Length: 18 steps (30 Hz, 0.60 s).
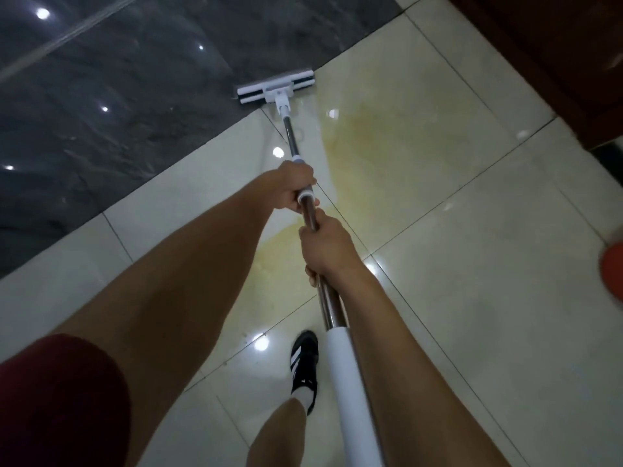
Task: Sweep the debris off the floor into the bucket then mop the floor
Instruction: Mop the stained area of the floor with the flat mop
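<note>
I hold a flat mop with both hands. Its white head (275, 86) lies on the floor where the pale tiles meet the dark marble strip. The metal pole (291, 136) runs back toward me and ends in a white sleeve (347, 375). My left hand (294, 186) grips the pole at a white collar, farther forward. Just behind it, my right hand (323, 246) grips the bare metal section. A yellowish wet stain (371, 156) spreads over the pale tiles to the right of the pole and under my hands.
A dark marble floor band (118, 79) runs along the upper left. Dark wooden furniture (556, 55) fills the upper right corner. An orange-red object (612, 271) shows at the right edge. My foot in a black shoe (304, 365) stands on the tiles below the hands.
</note>
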Tool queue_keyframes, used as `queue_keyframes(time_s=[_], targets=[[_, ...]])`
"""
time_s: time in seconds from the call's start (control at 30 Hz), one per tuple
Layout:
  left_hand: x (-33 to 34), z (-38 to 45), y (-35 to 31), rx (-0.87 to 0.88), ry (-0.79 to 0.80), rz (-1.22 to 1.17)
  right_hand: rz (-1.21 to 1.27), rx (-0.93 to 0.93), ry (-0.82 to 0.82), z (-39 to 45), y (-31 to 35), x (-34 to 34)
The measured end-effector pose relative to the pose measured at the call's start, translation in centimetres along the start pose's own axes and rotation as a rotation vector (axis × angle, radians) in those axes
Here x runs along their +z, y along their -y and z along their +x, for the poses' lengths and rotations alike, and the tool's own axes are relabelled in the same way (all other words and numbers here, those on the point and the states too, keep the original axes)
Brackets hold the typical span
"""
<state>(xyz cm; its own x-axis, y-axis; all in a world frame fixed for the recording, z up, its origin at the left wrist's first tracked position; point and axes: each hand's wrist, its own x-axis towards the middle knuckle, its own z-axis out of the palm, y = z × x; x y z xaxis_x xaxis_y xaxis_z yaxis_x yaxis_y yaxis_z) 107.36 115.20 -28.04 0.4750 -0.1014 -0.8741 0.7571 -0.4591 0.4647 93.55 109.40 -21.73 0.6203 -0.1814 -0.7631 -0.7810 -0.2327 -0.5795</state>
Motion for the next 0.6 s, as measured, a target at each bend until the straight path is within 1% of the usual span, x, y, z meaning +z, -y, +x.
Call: queue_keyframes(time_s=[0.17, 0.23, 0.33, 0.47, 0.6], targets=[[3.7, -4.4, 5.6, -0.047, 0.045, 0.015, -0.002, -0.011, -0.016, -6.7, -6.1, 0.9], [5.6, -6.7, 8.5, -0.06, 0.07, 0.047, 0.011, 0.013, -0.026, -9.9, -8.9, 1.3], [8.3, -10.0, 12.7, -0.063, 0.103, 0.097, 0.062, 0.036, -0.035, -14.6, -13.2, 1.8], [11.9, -15.0, 18.7, -0.048, 0.131, 0.158, 0.047, 0.031, -0.07, -21.2, -19.0, 2.6], [15.9, -19.9, 25.0, -0.051, 0.179, 0.227, 0.087, 0.033, -0.088, -27.7, -25.2, 3.4]])
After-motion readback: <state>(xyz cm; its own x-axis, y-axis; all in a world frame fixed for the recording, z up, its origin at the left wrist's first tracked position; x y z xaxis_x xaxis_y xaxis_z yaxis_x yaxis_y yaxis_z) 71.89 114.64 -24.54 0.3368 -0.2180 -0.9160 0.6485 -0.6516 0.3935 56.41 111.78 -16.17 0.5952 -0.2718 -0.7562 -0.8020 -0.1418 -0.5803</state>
